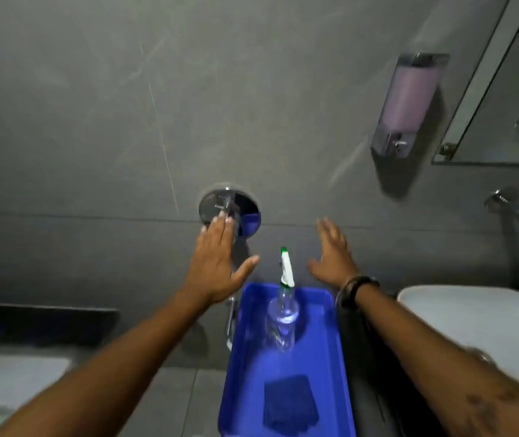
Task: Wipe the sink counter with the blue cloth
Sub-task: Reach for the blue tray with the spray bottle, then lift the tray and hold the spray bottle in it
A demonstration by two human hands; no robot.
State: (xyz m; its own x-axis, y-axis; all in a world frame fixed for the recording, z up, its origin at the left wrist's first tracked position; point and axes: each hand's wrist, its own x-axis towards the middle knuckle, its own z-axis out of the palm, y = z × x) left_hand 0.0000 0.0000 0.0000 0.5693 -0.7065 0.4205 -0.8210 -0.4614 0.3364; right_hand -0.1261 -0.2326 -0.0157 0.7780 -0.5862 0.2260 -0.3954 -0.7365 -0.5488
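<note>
- Both my hands are spread flat and empty at mid-frame: left hand (220, 263), right hand (333, 257).
- The folded blue cloth (289, 402) lies in the blue tray (340, 357), bottom center.
- Risk: reaching down could topple the spray bottle (283, 313) standing between my hands.

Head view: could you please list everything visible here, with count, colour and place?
tray: one, blue, bottom centre
spray bottle: one, clear with white-green nozzle, upright in tray's far end
blue cloth: one, dark blue, folded, tray's near end
sink: one, white, right
soap dispenser: one, pink-filled, on wall
tap: one, chrome, far right
round wall fitting: one, chrome, wall centre
left hand: open, empty, near fitting
right hand: open, empty, wristband
</note>
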